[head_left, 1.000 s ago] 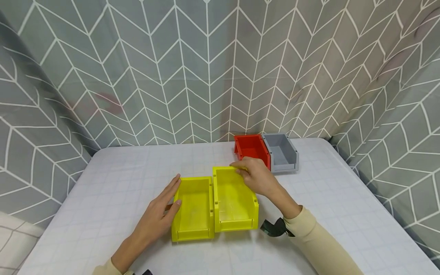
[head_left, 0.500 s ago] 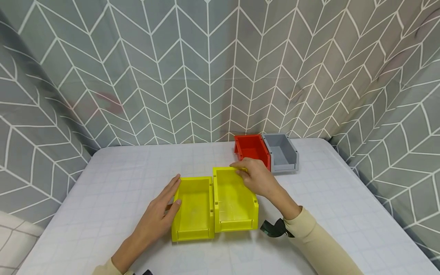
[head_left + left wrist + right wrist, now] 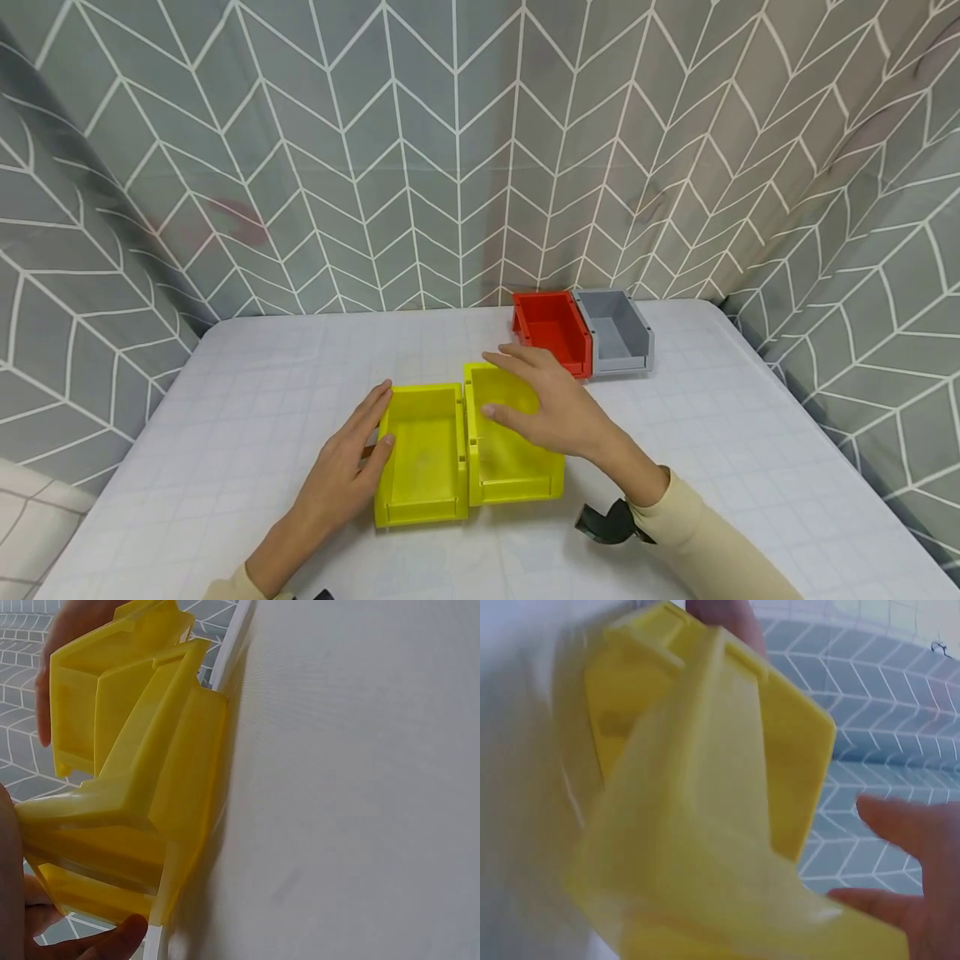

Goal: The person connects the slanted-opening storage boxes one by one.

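Right-hand yellow plastic bin (image 3: 513,475): rectangular, open-topped, low at the near end; lies on the white, faintly gridded table cover (image 3: 247,433). Landmark for the entries below.

Left-hand yellow plastic bin (image 3: 423,458): like shape; directly left of the landmark and slightly nearer the person, adjoining side walls together.

Right hand (image 3: 555,408): over the landmark's right side and far end; fingers extended and parted, thumb held away from them, released, grasping nothing. Any contact with the far rim cannot be told.

Left hand (image 3: 341,475): on the outer left side of the left-hand bin; fingers straight along the wall, thumb tip at the rim, touching without clenching.

Red plastic bin (image 3: 551,333): beyond the landmark, to its right.

Grey plastic bin (image 3: 615,333): right of the red one, farther from the landmark, the two side by side.

Grey cloth curtain, white chevron lines (image 3: 420,167): hangs behind the landmark.
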